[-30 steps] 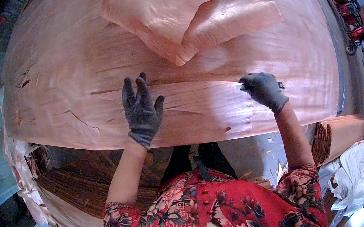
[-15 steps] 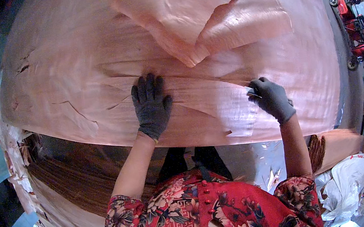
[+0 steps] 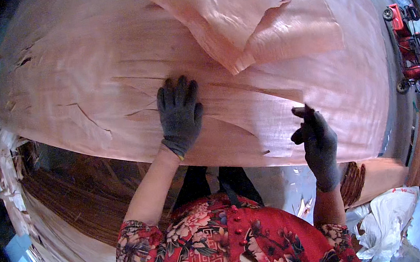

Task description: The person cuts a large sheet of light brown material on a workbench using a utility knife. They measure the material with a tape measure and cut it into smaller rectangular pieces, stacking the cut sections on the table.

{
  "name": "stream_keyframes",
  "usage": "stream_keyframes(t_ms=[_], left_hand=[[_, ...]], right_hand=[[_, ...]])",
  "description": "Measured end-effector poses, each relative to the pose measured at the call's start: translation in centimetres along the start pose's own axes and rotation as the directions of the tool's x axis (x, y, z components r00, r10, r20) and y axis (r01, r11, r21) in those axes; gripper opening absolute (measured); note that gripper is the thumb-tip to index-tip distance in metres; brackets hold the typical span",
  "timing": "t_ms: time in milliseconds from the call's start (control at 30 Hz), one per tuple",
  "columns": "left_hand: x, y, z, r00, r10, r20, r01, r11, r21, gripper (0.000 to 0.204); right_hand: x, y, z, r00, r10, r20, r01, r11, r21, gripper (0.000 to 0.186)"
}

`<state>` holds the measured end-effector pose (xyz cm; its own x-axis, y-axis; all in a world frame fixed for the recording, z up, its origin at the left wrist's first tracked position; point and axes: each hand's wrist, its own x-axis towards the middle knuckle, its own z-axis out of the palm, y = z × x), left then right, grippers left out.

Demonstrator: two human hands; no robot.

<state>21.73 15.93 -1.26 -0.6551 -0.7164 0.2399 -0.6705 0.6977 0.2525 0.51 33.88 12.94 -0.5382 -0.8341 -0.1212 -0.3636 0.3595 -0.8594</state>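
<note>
A broad pinkish wood veneer sheet (image 3: 89, 62) spreads in front of me, with splits and creases running across it. My left hand (image 3: 181, 114), in a dark grey glove, lies flat on the veneer, its fingers stretched out. Above the sheet's near right part is my right hand (image 3: 319, 140), gloved alike and raised, with its fingers bent. Something small may sit in those fingers, too dark to make out. A long split (image 3: 274, 92) runs between the two hands. Farther off lies a loose, folded veneer piece (image 3: 297, 29) with a torn edge.
Brown stacked veneer (image 3: 75, 196) stands below the sheet's near left edge. At the right are another veneer bundle (image 3: 380, 177) and a crumpled white plastic sack (image 3: 391, 218). A red wheeled vehicle (image 3: 408, 44) stands on the floor at the far right.
My right hand has drawn back toward me and come up off the veneer, where it was pinching near the split. My left hand remains flat on the sheet. The view has shifted slightly.
</note>
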Motion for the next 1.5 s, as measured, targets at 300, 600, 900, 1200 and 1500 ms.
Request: stream_keyframes(t_ms=[300,600,900,1200,1500], left_hand=[[1.3,-0.9,-0.6,0.984,0.115,-0.138,-0.112,0.993,0.025,0.057],[3.2,-0.1,-0.5,0.976,0.211,-0.056,-0.214,0.976,-0.040,0.044],[-1.6,-1.8,-7.3,0.986,0.079,0.147,-0.023,0.937,-0.348,0.055],[3.9,-1.5,-1.2,0.997,0.029,-0.076,-0.040,0.988,-0.149,0.077],[3.5,-0.6,0.1,0.995,0.007,-0.097,-0.007,1.000,-0.003,0.073]], right_hand=[[3.2,12.1,-1.5,0.919,-0.152,-0.363,0.129,0.988,-0.087,0.055],[2.9,13.1,-0.7,0.969,-0.059,-0.239,0.038,0.995,-0.091,0.020],[-2.9,8.0,-3.2,0.989,0.146,-0.029,-0.147,0.989,-0.035,0.020],[3.7,11.4,-1.8,0.971,0.093,-0.220,-0.097,0.995,-0.010,0.016],[2.4,6.1,3.1,0.975,-0.142,-0.172,0.132,0.989,-0.066,0.030]])
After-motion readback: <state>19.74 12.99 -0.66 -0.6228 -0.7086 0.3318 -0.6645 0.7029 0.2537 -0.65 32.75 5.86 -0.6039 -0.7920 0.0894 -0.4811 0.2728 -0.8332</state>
